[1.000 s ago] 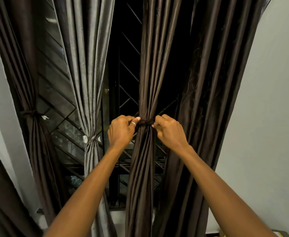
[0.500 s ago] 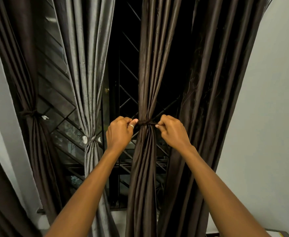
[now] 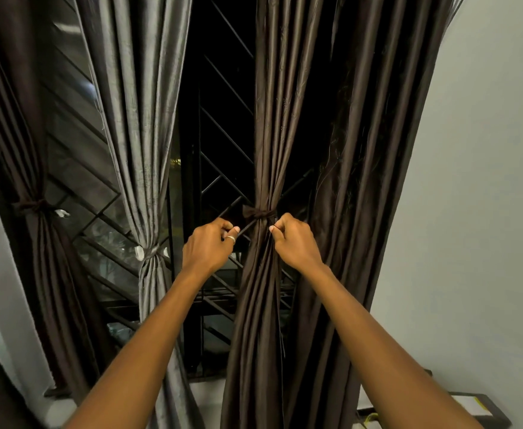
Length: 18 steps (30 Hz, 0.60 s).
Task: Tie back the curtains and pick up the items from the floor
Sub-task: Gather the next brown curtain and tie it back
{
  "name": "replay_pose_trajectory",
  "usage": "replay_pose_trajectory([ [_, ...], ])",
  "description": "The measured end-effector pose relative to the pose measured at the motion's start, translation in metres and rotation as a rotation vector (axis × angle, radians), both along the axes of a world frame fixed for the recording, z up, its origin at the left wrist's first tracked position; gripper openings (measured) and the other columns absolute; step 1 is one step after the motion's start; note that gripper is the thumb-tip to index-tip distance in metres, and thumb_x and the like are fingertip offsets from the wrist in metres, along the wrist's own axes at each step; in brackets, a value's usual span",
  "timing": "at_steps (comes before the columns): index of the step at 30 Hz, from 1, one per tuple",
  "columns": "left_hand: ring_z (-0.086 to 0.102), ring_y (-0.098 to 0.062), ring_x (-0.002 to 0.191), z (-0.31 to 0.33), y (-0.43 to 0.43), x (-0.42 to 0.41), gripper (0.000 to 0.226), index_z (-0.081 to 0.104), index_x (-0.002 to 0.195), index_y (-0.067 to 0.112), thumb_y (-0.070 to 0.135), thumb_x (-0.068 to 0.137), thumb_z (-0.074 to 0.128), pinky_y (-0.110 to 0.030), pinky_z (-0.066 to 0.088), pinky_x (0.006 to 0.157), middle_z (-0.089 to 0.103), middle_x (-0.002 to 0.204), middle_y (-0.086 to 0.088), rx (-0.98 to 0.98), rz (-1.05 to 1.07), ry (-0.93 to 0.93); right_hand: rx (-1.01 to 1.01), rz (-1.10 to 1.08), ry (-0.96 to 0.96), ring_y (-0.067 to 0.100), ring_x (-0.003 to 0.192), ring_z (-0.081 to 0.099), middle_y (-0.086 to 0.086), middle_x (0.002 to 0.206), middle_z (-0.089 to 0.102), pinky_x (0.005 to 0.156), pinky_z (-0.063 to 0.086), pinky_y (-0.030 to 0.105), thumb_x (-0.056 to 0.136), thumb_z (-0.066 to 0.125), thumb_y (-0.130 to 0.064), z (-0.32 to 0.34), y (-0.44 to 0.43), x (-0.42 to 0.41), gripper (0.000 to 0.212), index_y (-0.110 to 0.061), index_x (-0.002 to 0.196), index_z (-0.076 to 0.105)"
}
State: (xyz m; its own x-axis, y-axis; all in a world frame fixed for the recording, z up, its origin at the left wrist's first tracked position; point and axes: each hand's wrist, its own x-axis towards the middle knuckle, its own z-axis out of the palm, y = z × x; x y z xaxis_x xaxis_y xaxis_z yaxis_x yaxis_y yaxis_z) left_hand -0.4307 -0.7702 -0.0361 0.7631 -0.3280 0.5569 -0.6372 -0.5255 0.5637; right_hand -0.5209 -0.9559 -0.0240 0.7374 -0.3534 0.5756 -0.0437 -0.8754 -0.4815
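The dark brown satin curtain panel (image 3: 263, 134) hangs straight down in the middle of the view, its long axis vertical. It is gathered into a narrow waist where a dark brown fabric tie-back band (image 3: 258, 213) wraps it crosswise, knotted at the front with a small bow loop pointing left.

The left hand (image 3: 209, 250), with a silver ring (image 3: 230, 239) on one finger, is curled tight and pinches a tail of the band that runs taut from the knot down and to the left. The right hand (image 3: 295, 244) is also curled, its fingertips (image 3: 273, 228) pinching at the bundle's right edge just below the knot; the band end it grips is mostly hidden.

To the left, a silver-grey curtain (image 3: 139, 119) and another dark brown curtain (image 3: 34, 258) each hang already cinched in front of a black metal window grille (image 3: 220, 144).
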Motion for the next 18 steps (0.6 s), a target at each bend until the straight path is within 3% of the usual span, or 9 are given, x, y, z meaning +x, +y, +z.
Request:
replay_pose_trajectory([
  [3,0.067,-0.015,0.082,-0.005,-0.011,-0.002,0.025,0.067,0.111,0.029,0.047,0.099,0.054,-0.036,0.055,0.068,0.071,0.083,0.008,0.042,-0.050,0.064,0.015,-0.036,0.015,0.016,0.076,0.062,-0.007,0.080,0.059,0.062,0.045,0.033,0.103,0.055,-0.030,-0.003,0.002,-0.001,0.012,-0.019,0.098,0.058],
  [8,0.067,-0.016,0.080,-0.014,-0.033,-0.017,0.022,0.068,0.109,0.029,0.042,0.099,0.053,-0.033,0.050,0.062,0.071,0.086,0.008,0.048,-0.101,0.090,0.041,-0.048,0.078,0.019,0.105,0.066,0.000,0.116,0.069,0.085,0.058,0.041,0.101,0.056,-0.030,-0.021,0.001,-0.015,0.026,-0.017,0.123,0.062],
  [11,0.066,-0.016,0.077,-0.021,-0.047,-0.024,0.020,0.067,0.106,0.029,0.041,0.098,0.054,-0.037,0.057,0.068,0.071,0.082,0.007,0.033,-0.133,0.120,0.091,-0.096,0.075,0.018,0.105,0.068,0.000,0.116,0.071,0.086,0.058,0.039,0.100,0.058,-0.028,-0.039,-0.011,-0.030,0.025,-0.018,0.121,0.064],
  [15,0.063,-0.007,0.072,-0.033,-0.072,-0.026,0.017,0.067,0.104,0.030,0.042,0.096,0.058,-0.032,0.053,0.065,0.067,0.072,0.012,0.003,-0.183,0.145,0.163,-0.175,0.052,0.017,0.102,0.068,-0.001,0.111,0.073,0.087,0.058,0.039,0.099,0.058,-0.024,-0.051,-0.033,-0.048,0.024,-0.016,0.121,0.065],
  [18,0.063,-0.004,0.079,-0.034,-0.091,-0.024,0.018,0.064,0.109,0.031,0.043,0.095,0.061,-0.035,0.056,0.076,0.066,0.078,0.015,0.024,-0.259,0.215,0.198,-0.219,0.004,0.020,0.110,0.066,0.004,0.119,0.071,0.093,0.055,0.035,0.099,0.058,-0.020,-0.048,-0.055,-0.051,0.028,-0.011,0.125,0.064],
])
